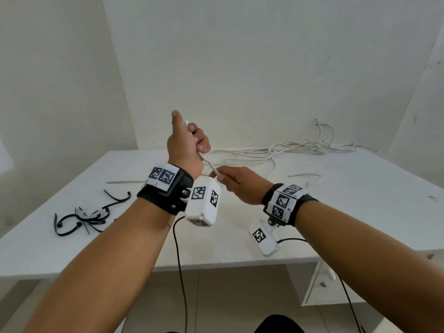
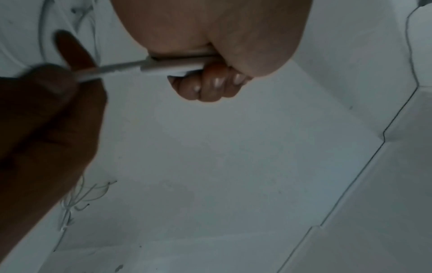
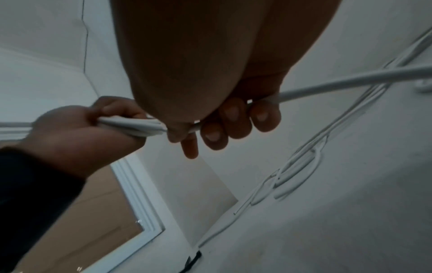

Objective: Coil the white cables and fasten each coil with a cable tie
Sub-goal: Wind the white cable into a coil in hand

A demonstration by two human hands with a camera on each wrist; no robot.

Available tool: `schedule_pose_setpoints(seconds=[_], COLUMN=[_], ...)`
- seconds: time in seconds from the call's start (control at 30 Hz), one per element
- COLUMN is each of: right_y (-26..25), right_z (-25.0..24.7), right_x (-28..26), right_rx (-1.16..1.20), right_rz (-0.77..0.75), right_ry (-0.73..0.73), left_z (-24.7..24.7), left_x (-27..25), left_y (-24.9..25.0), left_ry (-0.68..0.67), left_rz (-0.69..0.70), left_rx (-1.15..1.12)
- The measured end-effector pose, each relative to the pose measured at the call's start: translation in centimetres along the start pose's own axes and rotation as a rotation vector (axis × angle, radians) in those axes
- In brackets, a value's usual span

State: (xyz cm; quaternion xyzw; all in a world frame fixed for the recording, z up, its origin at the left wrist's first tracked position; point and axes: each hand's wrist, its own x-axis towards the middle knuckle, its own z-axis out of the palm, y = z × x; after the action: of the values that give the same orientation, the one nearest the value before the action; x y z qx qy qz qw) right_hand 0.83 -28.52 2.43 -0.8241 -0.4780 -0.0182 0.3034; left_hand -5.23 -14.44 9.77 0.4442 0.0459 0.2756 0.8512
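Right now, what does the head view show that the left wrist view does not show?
Only the head view shows the black cable ties lying on the left part of the table and both wrist cameras. Only the left wrist view shows the curled fingertips of the left hand from below. Both show the white cable gripped by the left hand and held lower down by the right hand.

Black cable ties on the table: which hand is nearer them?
Left. The left hand is raised above the table beside the cable ties; the right hand is farther off.
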Motion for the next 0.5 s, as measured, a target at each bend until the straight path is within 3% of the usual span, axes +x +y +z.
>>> schedule_pose_setpoints(seconds=[0.1,0.23,0.4,0.5], right_y=[-0.8,-1.2,-1.8,-2.1], right_z=[0.7,1.1,0.9,0.2], right_x=[0.1,0.3,-0.1,-0.3], right_rx=[-0.072,-0.213,-0.278,-0.278], right_rz=[-0.035,-0.074,-0.123,-0.158], right_ry=[-0.037,-0.107,-0.130,-0.135], left_z=[-0.6,-1.5,-3.0,-3.8], left_x=[0.4,0.4,1.3,1.4], left_y=[-0.9,-2.7,-3.8,-4.1], left_ry=[0.102,0.089,0.032,-0.099], left_rz=[0.084,0.223,0.329,0.464], left_rx=[0.182,0.508,0.910,1.187])
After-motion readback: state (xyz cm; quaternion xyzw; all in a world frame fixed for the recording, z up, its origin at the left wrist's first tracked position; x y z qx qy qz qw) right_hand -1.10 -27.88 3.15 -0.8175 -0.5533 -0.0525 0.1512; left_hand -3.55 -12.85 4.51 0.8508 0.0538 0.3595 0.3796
